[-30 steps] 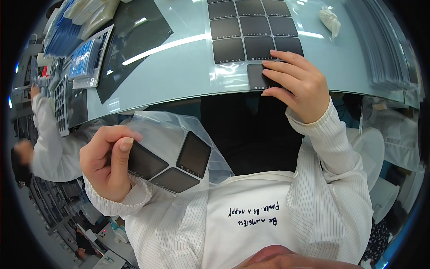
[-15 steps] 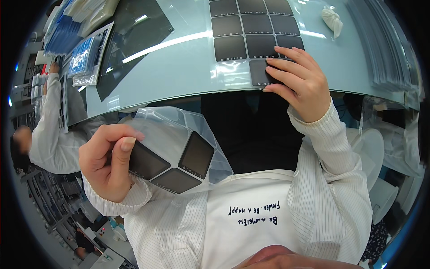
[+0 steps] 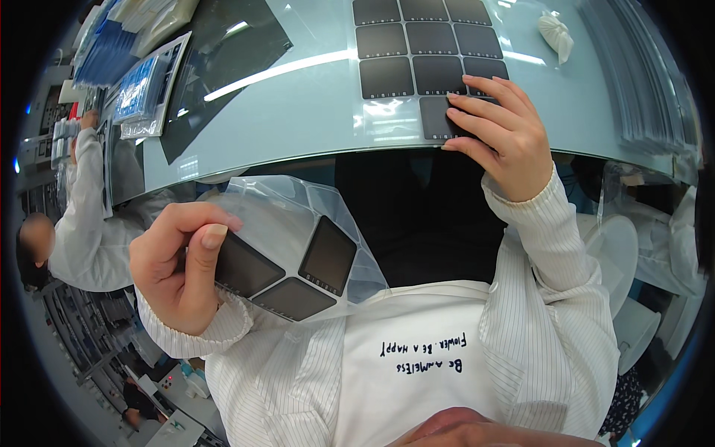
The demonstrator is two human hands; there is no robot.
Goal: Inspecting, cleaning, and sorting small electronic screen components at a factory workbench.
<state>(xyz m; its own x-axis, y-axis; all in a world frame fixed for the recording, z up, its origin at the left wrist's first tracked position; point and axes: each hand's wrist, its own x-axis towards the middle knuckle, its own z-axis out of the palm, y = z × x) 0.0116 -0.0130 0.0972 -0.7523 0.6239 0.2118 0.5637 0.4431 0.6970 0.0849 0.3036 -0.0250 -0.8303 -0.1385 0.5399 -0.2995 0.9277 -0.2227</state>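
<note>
Plastic sheet [image 3: 272, 216]: over lap, leftmost square [image 3: 248, 267] part-hidden
Left hand [image 3: 177, 272]: grip closed on sheet
Right hand [image 3: 510, 138]: over dark square [image 3: 435, 118] on worktop [image 3: 298, 112], covering part; grip can't tell
Top row [image 3: 422, 9]: cut off

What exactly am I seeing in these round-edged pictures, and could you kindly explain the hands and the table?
There is no machine here: a person works with two bare hands. A wide fisheye camera on their head looks down, so edges bend.

On the glossy pale table lies a grid of dark rounded squares. A small white bundle sits to its right, and a larger dark sheet to its left.

The left hand pinches a clear sheet on which three dark squares show. The right hand rests on the grid's near squares, fingers spread.
</note>
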